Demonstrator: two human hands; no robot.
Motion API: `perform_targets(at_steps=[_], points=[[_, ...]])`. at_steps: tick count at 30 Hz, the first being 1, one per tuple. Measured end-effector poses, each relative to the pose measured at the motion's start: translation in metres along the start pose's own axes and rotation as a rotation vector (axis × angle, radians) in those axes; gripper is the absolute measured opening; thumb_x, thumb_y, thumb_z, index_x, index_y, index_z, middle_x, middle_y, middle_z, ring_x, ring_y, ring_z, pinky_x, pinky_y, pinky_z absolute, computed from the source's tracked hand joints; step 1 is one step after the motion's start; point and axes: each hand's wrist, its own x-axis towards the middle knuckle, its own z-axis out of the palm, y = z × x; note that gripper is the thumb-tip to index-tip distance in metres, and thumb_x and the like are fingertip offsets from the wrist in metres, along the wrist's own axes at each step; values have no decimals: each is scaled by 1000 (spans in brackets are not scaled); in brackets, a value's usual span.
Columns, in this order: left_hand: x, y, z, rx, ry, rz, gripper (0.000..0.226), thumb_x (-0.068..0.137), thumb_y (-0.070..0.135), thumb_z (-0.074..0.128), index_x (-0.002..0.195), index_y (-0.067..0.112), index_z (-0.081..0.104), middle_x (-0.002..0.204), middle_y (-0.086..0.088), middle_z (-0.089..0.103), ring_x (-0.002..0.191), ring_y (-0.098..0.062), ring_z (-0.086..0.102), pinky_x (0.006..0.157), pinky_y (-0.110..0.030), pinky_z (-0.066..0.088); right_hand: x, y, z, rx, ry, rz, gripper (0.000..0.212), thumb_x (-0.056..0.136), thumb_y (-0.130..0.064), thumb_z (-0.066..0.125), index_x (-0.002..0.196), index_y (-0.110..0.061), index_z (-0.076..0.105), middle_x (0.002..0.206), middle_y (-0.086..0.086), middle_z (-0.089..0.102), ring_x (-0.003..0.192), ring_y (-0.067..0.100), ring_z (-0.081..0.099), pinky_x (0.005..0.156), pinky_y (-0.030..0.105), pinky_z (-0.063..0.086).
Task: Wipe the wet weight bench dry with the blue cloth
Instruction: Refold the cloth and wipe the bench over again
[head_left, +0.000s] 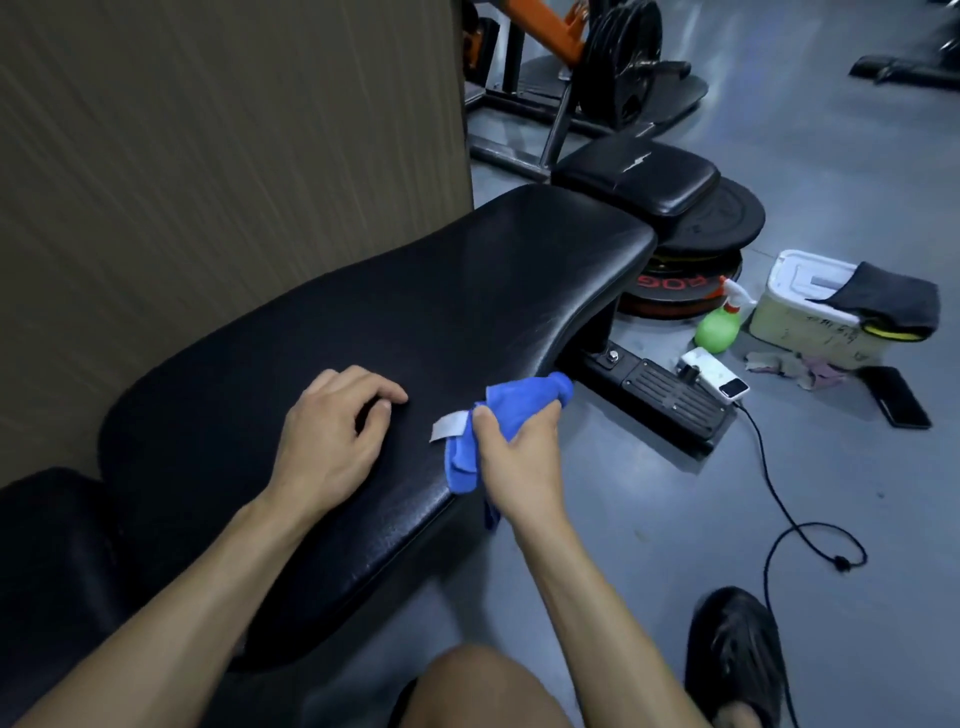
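Blue cloth (511, 415), bunched, white tag showing, gripped in right hand (519, 457) at near edge of weight bench (415, 312). Left hand (332, 441) resting on black glossy pad, fingers loosely curled, holding nothing. Faint speckling near bench edge, possibly droplets. Beyond, on grey floor (675, 519): green spray bottle (719, 325), white lidded box (800, 306) under dark towel, stacked weight plates (711, 228), phone (901, 397), black cable (779, 499).

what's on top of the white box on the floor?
A dark grey cloth drapes over the right part of the white box, with something yellow-edged at its lower end. Whatever that part of the lid carries beneath it is hidden.
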Motion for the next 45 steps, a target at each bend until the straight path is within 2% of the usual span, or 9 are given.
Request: perform_targets(at_steps=[5,7,12,21,25,30,34,38,45], points=[[-4,-1,6,22,-14,20,20,96,25,47,107,33,61,115,21,58,106,-9,49,94,-38,41,95,-26,-25,5,-11,153,97,65,-69,57,134,-1,47,126,15,64,101,28,66,80,32,49],[-4,-1,7,46,-17,11,22,97,27,44,110,33,60,117,21,56,108,-9,48,94,-37,40,120,-37,-36,-8,-26,164,86,81,-60,59,138,2,44,118,9,64,91,23,62,68,29,45],[-6,1,7,96,-16,-11,27,97,28,40,115,32,60,122,19,56,109,-10,48,94,-36,39,63,-13,-25,-33,-45,72,69,97,-45,55,144,-1,30,142,17,50,128,29,51,109,41,40],[-6,5,6,167,-17,-55,35,98,34,34,121,33,60,127,19,56,114,-12,48,93,-33,35,119,-26,-34,-200,-151,121,79,90,-57,51,128,12,44,112,15,62,89,20,56,76,28,42],[-4,6,6,167,-20,-71,35,99,34,34,122,34,60,127,20,55,115,-10,46,94,-31,33,156,-54,-44,-221,41,151,89,98,-50,49,145,16,13,138,28,50,119,37,56,92,37,46],[-4,6,6,171,-40,-67,37,100,37,32,125,34,59,129,21,53,118,-9,45,98,-32,34,74,-23,-28,-130,-48,-14,94,80,-64,43,144,-1,18,141,23,48,126,35,52,106,46,43],[-3,6,8,215,-67,-58,38,100,39,31,128,33,57,130,18,51,118,-9,44,97,-33,34,108,-21,-29,-168,-35,35,83,91,-50,56,141,8,23,134,22,51,120,35,55,99,43,47],[0,8,9,273,-83,-32,39,100,39,31,129,30,56,129,14,50,115,-12,45,94,-35,36,193,-45,-53,-3,-31,171,104,67,-61,54,139,12,38,114,14,59,95,28,61,63,28,45],[57,26,29,279,-155,47,40,98,42,33,131,33,54,127,16,48,116,-9,44,98,-32,32,139,-22,-40,-18,31,-42,103,76,-63,49,151,-6,8,150,20,40,134,34,46,110,48,39]])
